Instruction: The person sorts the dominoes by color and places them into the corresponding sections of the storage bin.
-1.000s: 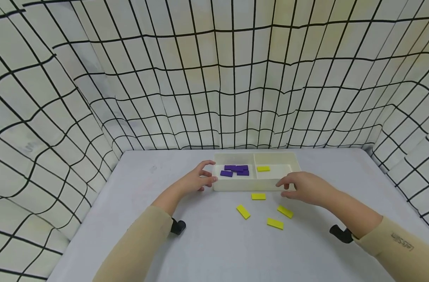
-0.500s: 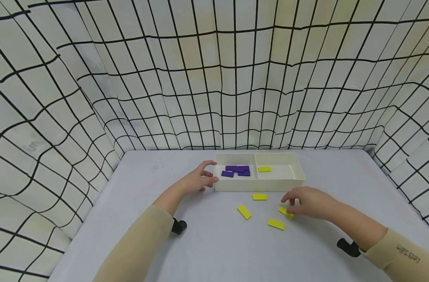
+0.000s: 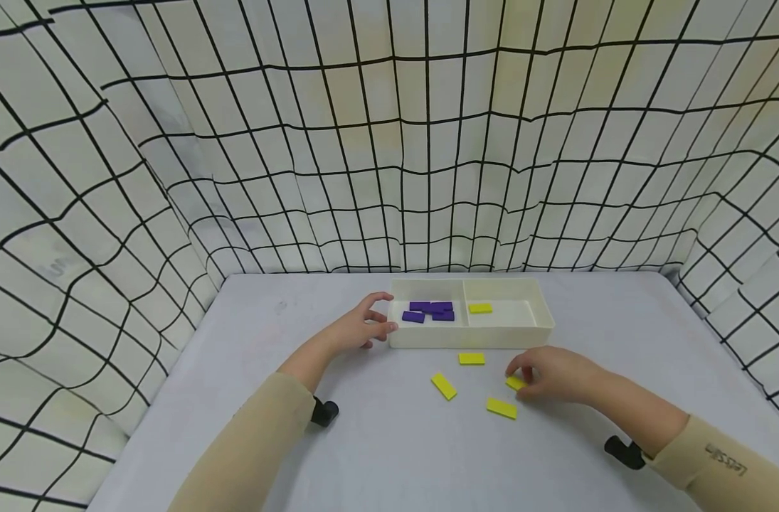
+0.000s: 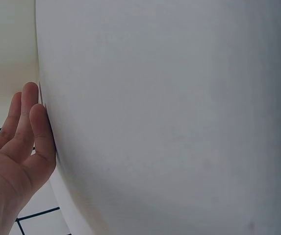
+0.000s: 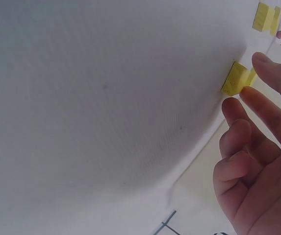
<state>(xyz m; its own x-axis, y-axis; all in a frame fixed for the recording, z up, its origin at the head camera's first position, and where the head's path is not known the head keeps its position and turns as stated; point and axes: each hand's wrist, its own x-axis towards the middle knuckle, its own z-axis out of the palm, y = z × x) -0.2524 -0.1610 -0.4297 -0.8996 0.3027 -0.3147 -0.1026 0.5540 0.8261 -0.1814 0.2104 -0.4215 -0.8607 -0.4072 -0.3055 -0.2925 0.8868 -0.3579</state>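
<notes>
My left hand rests at the left end of a white two-compartment box, its thumb at the near corner and a finger at the rim. In the left wrist view its fingers look relaxed. My right hand is low over the table, thumb and index finger either side of a yellow tile, partly hidden. In the right wrist view a gap shows between thumb and index finger, with yellow behind it; a firm pinch is not visible. Another yellow tile lies just nearer.
Two more yellow tiles lie on the white table before the box. Several purple tiles are in its left compartment, and one yellow tile is in the right. A black grid net surrounds the table.
My right hand has moved from the box's front right corner towards me and down to the yellow tile, then slightly left around it. The left hand has stayed at the box.
</notes>
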